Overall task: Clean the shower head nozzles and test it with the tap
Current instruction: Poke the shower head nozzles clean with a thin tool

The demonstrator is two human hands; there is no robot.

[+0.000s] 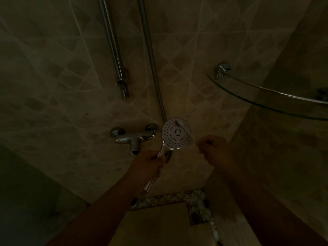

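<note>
The scene is very dim. A round white shower head [176, 133] faces me, its nozzle dots visible, tilted on a chrome handle. My left hand [150, 161] is wrapped around that handle just below the head. My right hand [213, 148] hovers to the right of the head with fingers curled in; whether it pinches something small is too dark to tell. The chrome tap [132, 137] is mounted on the tiled wall just left of the shower head, its spout pointing down.
A chrome slide rail [113, 47] and a hose [150, 55] run down the wall above. A curved glass corner shelf [266, 98] juts out at the right. A floor drain [196, 216] lies below among patterned tiles.
</note>
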